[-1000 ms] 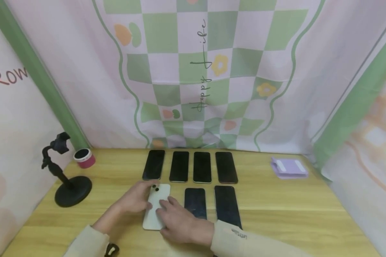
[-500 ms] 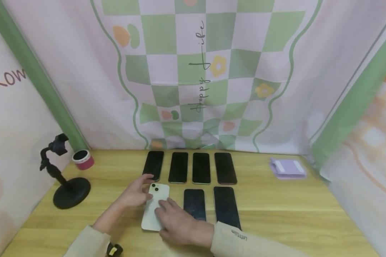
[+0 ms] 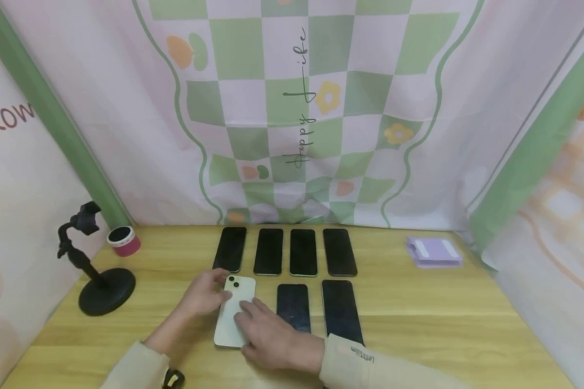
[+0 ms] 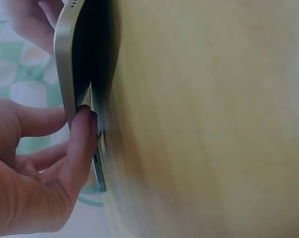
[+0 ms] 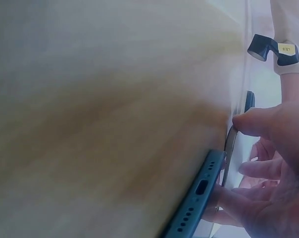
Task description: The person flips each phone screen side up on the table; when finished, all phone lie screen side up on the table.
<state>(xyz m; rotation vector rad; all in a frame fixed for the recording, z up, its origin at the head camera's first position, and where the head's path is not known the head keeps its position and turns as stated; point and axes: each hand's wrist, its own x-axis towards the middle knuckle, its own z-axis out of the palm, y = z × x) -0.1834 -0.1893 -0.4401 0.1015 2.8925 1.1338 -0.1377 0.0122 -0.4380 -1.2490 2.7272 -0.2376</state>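
Observation:
A white smartphone (image 3: 236, 319) lies back up between both hands, its two camera lenses at the far end. The left wrist view shows that phone's edge (image 4: 64, 64) tilted up off the table, dark screen facing down. My left hand (image 3: 205, 294) pinches the far left side, thumb on the back and a finger under the screen side. From the right, my right hand (image 3: 270, 332) holds it with fingers on the back and thumb at the near edge. To the right lie a dark phone (image 3: 293, 307) and a longer one (image 3: 342, 310), partly behind the right arm.
Several black-screened phones, such as this one (image 3: 269, 252), form a far row. A black stand (image 3: 106, 292) and a pink-and-white round tub (image 3: 125, 243) are at left. A purple item (image 3: 434, 252) sits at the far right of the wooden table (image 3: 438, 329). Curtains hang behind.
The left fingers lifted a little off the phone's far corner half a second ago and have come back to it. The white phone and right hand have hardly moved.

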